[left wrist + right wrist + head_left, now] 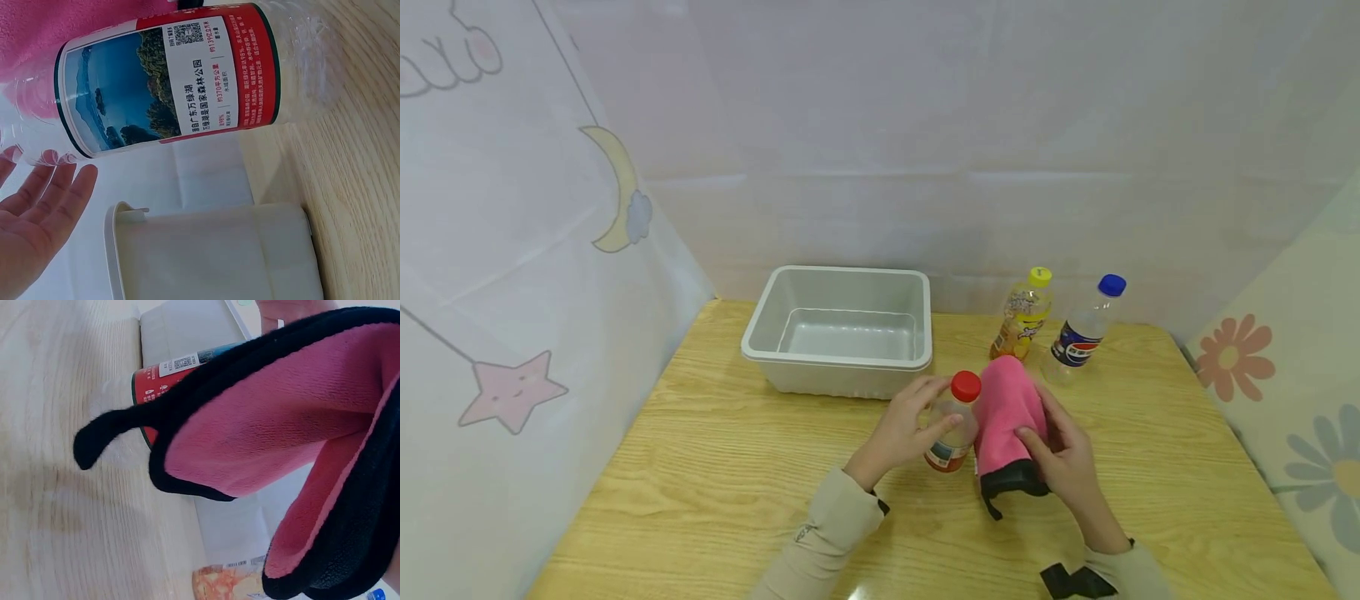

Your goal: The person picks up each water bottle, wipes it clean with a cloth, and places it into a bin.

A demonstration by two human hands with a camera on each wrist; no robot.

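Note:
A clear plastic bottle [949,450] with a red cap stands near the middle of the table; its red-edged label with a lake picture fills the left wrist view. My left hand [904,423] is around its upper part, fingers beside the neck and thumb in front. In the left wrist view the fingers [53,209] are fairly straight. My right hand [1063,450] grips a pink cloth [1006,408] with black trim and a hanging loop, close beside the bottle. Its folded pink inner side [269,419] gapes in the right wrist view.
A light grey plastic tub [835,379] stands at the back, left of the hands. Behind the cloth are a yellow-capped drink bottle [1026,317] and a blue-capped Pepsi bottle [1078,337]. Printed curtains hang around the wooden table [715,467].

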